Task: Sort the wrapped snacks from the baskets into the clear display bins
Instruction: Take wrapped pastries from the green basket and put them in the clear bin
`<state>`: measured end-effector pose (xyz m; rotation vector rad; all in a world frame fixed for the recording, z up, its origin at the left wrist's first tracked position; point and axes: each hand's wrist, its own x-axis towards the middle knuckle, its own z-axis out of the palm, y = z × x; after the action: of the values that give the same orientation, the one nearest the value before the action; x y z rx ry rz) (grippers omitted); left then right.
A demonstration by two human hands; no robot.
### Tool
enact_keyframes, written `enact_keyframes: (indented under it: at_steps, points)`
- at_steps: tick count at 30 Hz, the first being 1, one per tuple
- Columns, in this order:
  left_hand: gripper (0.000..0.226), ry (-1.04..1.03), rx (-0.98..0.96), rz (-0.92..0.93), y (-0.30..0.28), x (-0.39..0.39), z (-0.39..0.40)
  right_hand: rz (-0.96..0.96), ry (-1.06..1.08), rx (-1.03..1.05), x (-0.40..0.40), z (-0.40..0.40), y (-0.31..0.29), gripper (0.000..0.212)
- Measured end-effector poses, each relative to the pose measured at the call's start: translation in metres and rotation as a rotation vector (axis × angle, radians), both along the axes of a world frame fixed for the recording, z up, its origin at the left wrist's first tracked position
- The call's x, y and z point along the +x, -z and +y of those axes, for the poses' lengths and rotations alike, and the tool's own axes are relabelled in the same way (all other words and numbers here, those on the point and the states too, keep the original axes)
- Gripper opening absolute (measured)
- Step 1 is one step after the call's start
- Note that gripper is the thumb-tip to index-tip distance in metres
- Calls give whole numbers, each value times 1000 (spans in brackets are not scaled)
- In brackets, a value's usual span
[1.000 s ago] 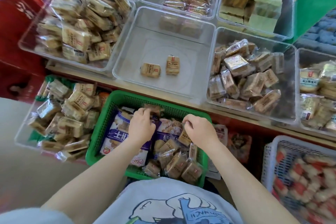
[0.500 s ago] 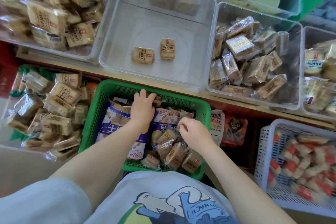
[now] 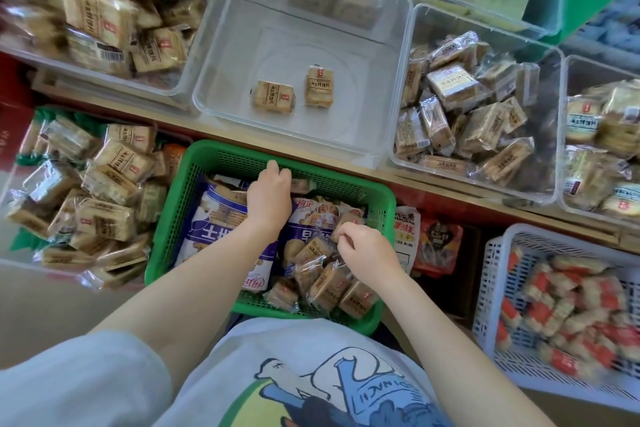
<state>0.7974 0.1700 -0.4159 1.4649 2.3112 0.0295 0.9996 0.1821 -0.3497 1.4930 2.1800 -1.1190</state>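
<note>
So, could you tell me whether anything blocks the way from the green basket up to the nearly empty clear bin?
Nothing visible does. The clear bin is open-topped just beyond the green basket, holding only two packets. The right hand pinches a small wrapped snack lying uncovered on the pile.

Both hands reach into the green basket (image 3: 180, 218); right hand (image 3: 367, 248) pinches a wrapped snack (image 3: 348, 222).

The middle bin (image 3: 221, 87) is open on top, its floor bare except for 2 snacks (image 3: 273, 96) near the front. Full bins (image 3: 550, 135) flank it. Both hands (image 3: 268, 199) crowd the green basket (image 3: 180, 204), packed with bags (image 3: 211, 229).
</note>
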Motion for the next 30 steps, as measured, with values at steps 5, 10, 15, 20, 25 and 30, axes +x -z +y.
enact_keyframes:
  at_steps: [5,10,15,20,25,30]
  points:
    - [33,53,84,-56,-20,-9,-4,57,89,50,13,5,-13,24]
    - [38,91,153,-404,-71,9,-3,241,268,158,27,19,-34,53]
    - [40,244,298,-542,-129,64,20,361,202,180,57,50,-78,56]
    - [65,195,507,-558,-163,107,52,452,443,411,112,83,-118,30]
    - [85,311,187,-230,-139,133,82,324,744,822,153,140,-117,37]
    - [91,396,55,40,-104,141,74,-83,545,705,164,189,-90,31]
